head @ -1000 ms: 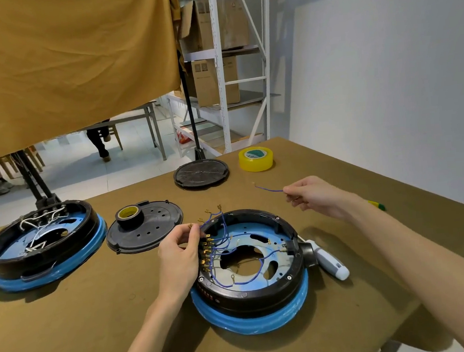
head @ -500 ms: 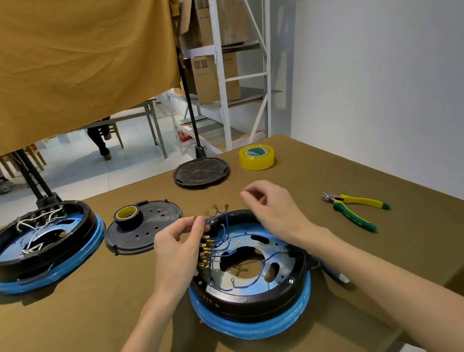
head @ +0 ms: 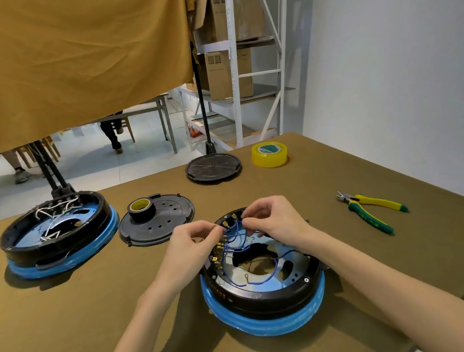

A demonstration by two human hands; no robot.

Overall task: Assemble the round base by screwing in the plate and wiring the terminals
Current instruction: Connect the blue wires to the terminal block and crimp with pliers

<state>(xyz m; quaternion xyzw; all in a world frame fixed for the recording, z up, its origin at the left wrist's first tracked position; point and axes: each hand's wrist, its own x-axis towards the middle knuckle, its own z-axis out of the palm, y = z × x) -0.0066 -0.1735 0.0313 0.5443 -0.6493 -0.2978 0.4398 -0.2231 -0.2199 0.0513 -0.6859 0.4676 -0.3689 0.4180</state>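
Both hands pinch blue wires at the far rim of the round base

The round base [head: 263, 291], black with a blue band, sits on the olive table [head: 83, 315] in front of the person; left hand [head: 192, 244] pinches a wire end by the brass terminals [head: 219, 247], right hand [head: 274, 222] pinches the blue wires [head: 235, 231] just beside it. Yellow-green pliers [head: 371, 211] lie to the right, yellow tape roll [head: 269, 154] farther back, a second base [head: 59, 233] at the left
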